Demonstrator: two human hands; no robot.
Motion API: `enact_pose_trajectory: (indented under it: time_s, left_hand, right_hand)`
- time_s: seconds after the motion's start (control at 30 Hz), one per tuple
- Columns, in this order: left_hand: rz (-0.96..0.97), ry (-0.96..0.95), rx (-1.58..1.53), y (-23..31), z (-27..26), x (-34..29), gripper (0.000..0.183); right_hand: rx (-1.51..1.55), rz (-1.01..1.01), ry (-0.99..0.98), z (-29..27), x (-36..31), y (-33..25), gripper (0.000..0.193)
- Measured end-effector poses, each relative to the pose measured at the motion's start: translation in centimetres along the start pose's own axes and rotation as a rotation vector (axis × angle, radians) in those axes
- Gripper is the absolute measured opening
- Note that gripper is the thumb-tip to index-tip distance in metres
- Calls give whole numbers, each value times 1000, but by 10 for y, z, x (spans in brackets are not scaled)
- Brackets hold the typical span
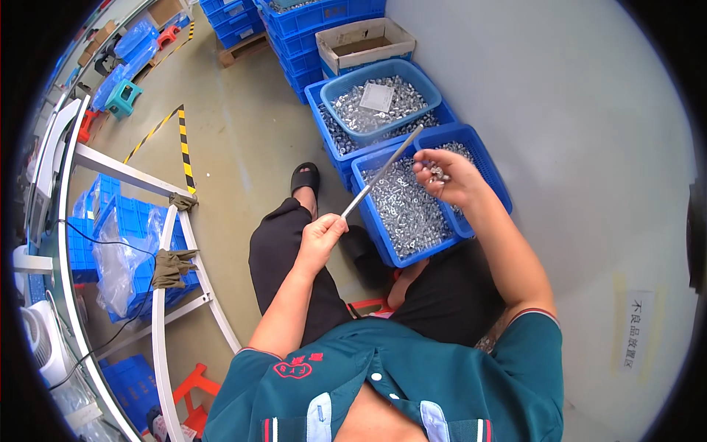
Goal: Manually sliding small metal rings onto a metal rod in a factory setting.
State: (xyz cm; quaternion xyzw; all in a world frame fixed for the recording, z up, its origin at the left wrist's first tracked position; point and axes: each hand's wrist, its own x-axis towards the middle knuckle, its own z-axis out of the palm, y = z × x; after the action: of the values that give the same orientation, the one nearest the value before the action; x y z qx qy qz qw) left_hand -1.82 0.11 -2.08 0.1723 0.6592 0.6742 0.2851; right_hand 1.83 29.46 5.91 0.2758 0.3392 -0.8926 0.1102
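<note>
My left hand (321, 237) is closed around the lower end of a thin metal rod (381, 174), which slants up and to the right over a blue bin (423, 255). Several small shiny metal parts (437, 174) lie in the curled fingers of my right hand (462, 183), near the rod's upper end. Loose small metal parts (407, 206) fill the bin below. More metal pieces (455, 148) show in the section beside it, partly hidden by my right hand. Whether any part sits on the rod, I cannot make out.
Beyond the bin, a light blue basin (335, 107) of metal parts with a white card (376, 97) rests on another blue bin. An open carton (366, 38) and stacked blue crates (298, 44) stand farther back. A wall (574, 147) borders the right; a white frame (160, 324) stands left.
</note>
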Motion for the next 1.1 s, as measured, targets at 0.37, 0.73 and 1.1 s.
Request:
enact_pose_trajectory:
  time_s: [0.37,0.73,1.1]
  left_hand:
    - [34,23,70,-1,-2,1,21]
    - [52,5,154,-3,-3,-4,21]
    - [73,8,200,-5,-2,-4,19]
  right_hand:
    - [-172,-44,16,6,1,-1,20]
    - [-7,-156,-88,-1,-6,-11,18]
    - [16,-85,-130,1,-10,-18,19]
